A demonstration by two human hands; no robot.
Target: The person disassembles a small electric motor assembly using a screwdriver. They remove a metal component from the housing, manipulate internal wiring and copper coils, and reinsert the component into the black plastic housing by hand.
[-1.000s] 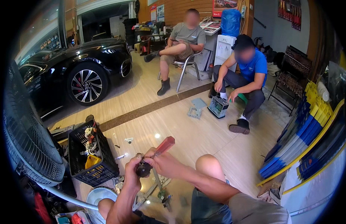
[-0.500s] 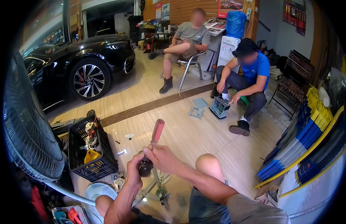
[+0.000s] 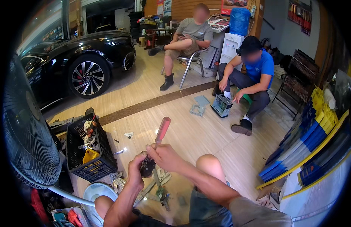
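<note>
My left hand (image 3: 135,172) is closed around a small dark mechanical part (image 3: 147,169), held above the floor between my knees. My right hand (image 3: 165,155) is closed against it from the right, gripping a screwdriver (image 3: 163,129). Its red translucent handle slants up out of my fingers; the blade is hidden by my hands. Just beneath them, a green circuit board (image 3: 160,193) and several metal strips lie on the floor.
A black crate (image 3: 91,170) with loose parts stands left, beside a fan (image 3: 31,125) and a pale basin (image 3: 98,193). Ahead, a person in blue (image 3: 258,68) handles a metal box (image 3: 221,106); another sits behind. Yellow-blue panels (image 3: 296,147) lean at right.
The view has shifted slightly. The screwdriver handle leans a little further right, and the dark part appears slightly turned in my left hand. Both hands keep their hold.
</note>
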